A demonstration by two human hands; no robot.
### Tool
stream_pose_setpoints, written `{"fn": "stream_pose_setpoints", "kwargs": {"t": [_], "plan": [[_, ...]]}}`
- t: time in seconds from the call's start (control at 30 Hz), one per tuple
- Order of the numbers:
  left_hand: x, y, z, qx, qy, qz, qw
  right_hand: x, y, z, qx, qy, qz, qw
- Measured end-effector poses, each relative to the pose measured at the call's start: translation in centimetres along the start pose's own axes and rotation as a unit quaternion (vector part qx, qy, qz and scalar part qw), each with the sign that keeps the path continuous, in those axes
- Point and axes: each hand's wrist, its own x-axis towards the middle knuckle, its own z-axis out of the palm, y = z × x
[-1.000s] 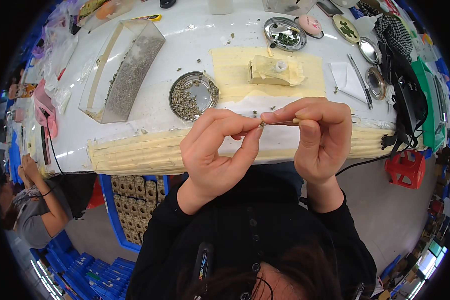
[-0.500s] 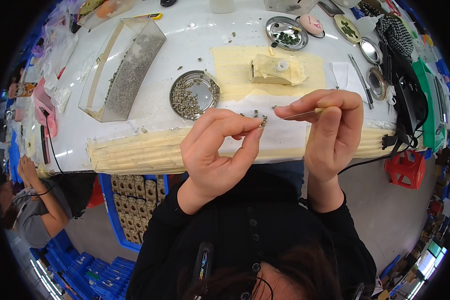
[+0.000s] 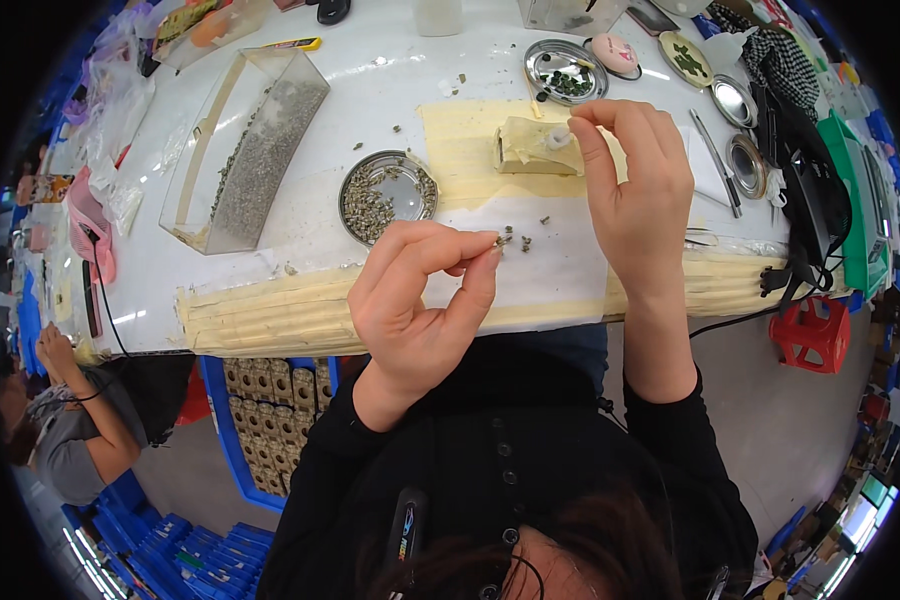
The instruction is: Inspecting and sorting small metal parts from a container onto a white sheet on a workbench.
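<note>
My left hand [image 3: 420, 305] is closed in a pinch on a small metal part [image 3: 501, 241], held just above the white paper. Several like parts [image 3: 526, 243] lie on the paper beside its fingertips. My right hand [image 3: 638, 190] has its thumb and forefinger pinched together at a small white cup [image 3: 558, 137] on a block wrapped in yellow tape [image 3: 522, 150]. The thin needle-like tool seen in that hand half a second ago is hard to make out now. A round metal dish [image 3: 410, 200] of small metal parts stands left of the paper.
At the left stands a clear box [image 3: 280, 130] of tiny parts. Back right are a metal dish with dark green pieces [image 3: 567, 75], a pink rounded object [image 3: 615, 52] and tweezers [image 3: 717, 165]. A blue crate [image 3: 232, 440] is below the table edge. A co-worker's hand [image 3: 55, 350] shows far left.
My right hand has moved up and away from the left hand, to the white cup on the taped block. My left hand has shifted slightly left and down, still pinching the small metal part.
</note>
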Motion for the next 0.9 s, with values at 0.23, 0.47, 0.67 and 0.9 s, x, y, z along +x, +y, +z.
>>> {"fn": "stream_pose_setpoints", "kwargs": {"t": [0.23,0.47,0.67,0.9], "plan": [[-0.2,0.0,-0.2,0.052,-0.004,0.048,0.998,-2.4,-3.6,-2.5,0.347,-0.169,0.158,0.909],[-0.1,0.6,-0.1,0.09,-0.037,0.064,0.993,-3.4,-4.6,-2.3,0.536,-0.214,0.303,0.758],[0.0,0.4,-0.1,0.042,-0.032,0.04,0.998,-3.6,-4.7,-2.3,0.62,-0.217,0.363,0.661],[0.1,0.4,-0.1,0.034,-0.039,0.022,0.998,-4.1,-4.8,-2.2,0.626,-0.199,0.374,0.655]]}}
